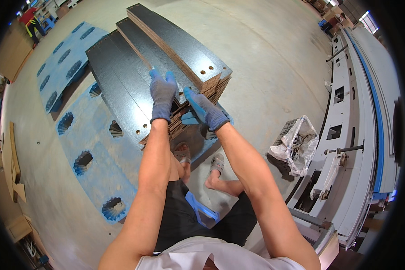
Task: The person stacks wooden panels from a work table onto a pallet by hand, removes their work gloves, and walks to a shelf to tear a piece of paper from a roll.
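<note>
Stacked dark laminate boards [123, 78] with brown cut edges lie in rows on blue pallets. My left hand [163, 94], in a grey knit glove with blue fingertips, rests on the middle row, its fingers stretched away from me and the thumb apart. My right hand [203, 108], gloved alike, is at the near end of the stack, beside the board ends. Its thumb and fingers are spread apart, and neither hand visibly grips a board. The right-hand row [184, 45] stands higher than the others. Round holes show near the board ends.
A blue pallet [99, 155] with ribbed holes extends left of the stack, and another pallet [60, 58] lies beyond it. A plastic-lined basket [297, 144] stands to the right, beside a long grey machine [342, 112]. Another person [29, 20] is at the far left.
</note>
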Tool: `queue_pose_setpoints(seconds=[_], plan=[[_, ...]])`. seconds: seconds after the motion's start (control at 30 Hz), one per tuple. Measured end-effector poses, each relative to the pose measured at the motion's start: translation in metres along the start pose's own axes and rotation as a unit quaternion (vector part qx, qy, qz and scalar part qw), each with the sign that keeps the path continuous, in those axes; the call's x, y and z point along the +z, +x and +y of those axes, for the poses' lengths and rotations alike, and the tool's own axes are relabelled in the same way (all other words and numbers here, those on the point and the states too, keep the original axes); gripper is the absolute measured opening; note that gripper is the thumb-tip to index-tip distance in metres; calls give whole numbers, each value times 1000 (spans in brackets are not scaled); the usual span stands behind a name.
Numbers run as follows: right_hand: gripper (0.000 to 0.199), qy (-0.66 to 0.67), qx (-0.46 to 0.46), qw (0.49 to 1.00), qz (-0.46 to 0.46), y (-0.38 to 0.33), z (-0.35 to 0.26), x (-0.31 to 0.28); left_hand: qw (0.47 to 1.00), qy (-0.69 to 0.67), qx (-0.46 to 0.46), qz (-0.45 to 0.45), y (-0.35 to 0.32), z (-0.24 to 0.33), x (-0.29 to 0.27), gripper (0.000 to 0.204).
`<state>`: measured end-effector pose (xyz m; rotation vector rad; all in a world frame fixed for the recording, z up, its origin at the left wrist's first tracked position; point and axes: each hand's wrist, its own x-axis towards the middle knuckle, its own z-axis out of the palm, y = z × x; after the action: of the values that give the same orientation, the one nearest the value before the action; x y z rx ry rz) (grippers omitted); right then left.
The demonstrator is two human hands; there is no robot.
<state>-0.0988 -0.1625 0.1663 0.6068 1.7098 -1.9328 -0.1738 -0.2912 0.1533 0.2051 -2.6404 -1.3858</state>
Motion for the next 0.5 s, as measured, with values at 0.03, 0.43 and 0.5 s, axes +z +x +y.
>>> queue_pose_setpoints(seconds=[0.03, 0.43, 0.5], plan=[[76, 2, -2, 1000, 3, 2, 1, -1, 1000, -1, 3, -2, -1, 4, 0, 66], [36, 200, 32, 979, 21, -76, 123, -32, 996, -29, 54, 64, 12, -6, 11, 59], [36, 244, 27, 968, 56, -102, 167, -51, 992, -103, 27, 68, 7, 6, 8, 50]])
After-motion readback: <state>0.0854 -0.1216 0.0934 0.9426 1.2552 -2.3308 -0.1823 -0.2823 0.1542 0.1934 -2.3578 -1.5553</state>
